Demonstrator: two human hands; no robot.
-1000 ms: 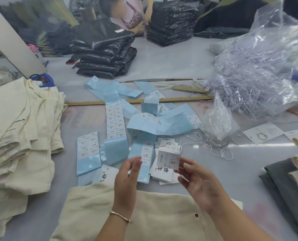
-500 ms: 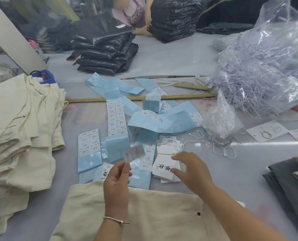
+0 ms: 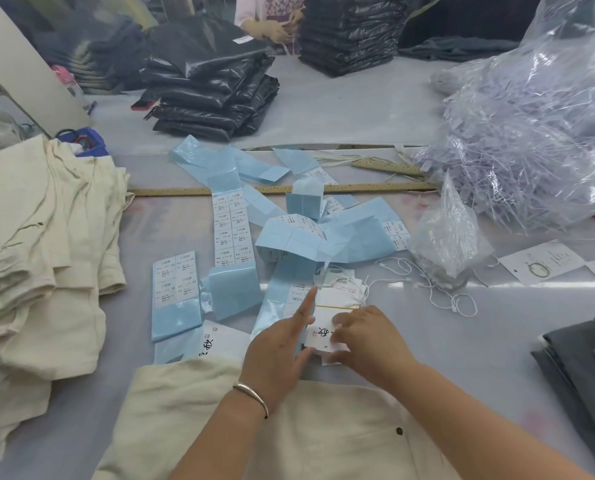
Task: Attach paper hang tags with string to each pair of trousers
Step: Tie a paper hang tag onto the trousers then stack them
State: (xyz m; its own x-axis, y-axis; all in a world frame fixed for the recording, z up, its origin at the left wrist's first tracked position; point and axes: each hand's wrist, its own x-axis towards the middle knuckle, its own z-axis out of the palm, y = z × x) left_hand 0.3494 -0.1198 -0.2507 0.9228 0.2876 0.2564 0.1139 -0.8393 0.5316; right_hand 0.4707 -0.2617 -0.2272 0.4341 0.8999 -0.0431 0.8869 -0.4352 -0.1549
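- Far left: stack of cream trousers [image 3: 43, 244], folded, piled on grey table [image 3: 462, 341]; blue bin [image 3: 88, 142] w/ red bands just behind.
- Left-centre: sticker sheets [image 3: 175, 278] on pale-blue backing, strewn flat btwn cream stack and centre; more blue strips curl toward wooden ruler [image 3: 289, 188] lying across table.
- Near edge, centre: one pair of cream trousers [image 3: 192, 410] spread flat, dark button near waistband at right.
- Left hand [image 3: 278, 355], bangle on wrist, index finger straight and pointing away, other fingers loosely spread; rests against left edge of hang tags [image 3: 324, 336], holds nothing.
- Hang tags: small white pile w/ black characters, bound by yellow band, just beyond trousers' far edge, btwn both hands.
- Right hand [image 3: 365, 337] laid over pile's right side, fingers curled onto top tag; whether pinching or only pressing – cannot tell.
- Right of hands: loose white strings [image 3: 438, 289] trailing from small clear bag [image 3: 448, 237].
- Far right: big clear bag of plastic fasteners [image 3: 531, 140]; white card [image 3: 538, 266] nearby; grey folded garments [image 3: 587, 375] at edge.
- Background: black bagged stacks [image 3: 213, 95]; second person's hands at work, top centre.
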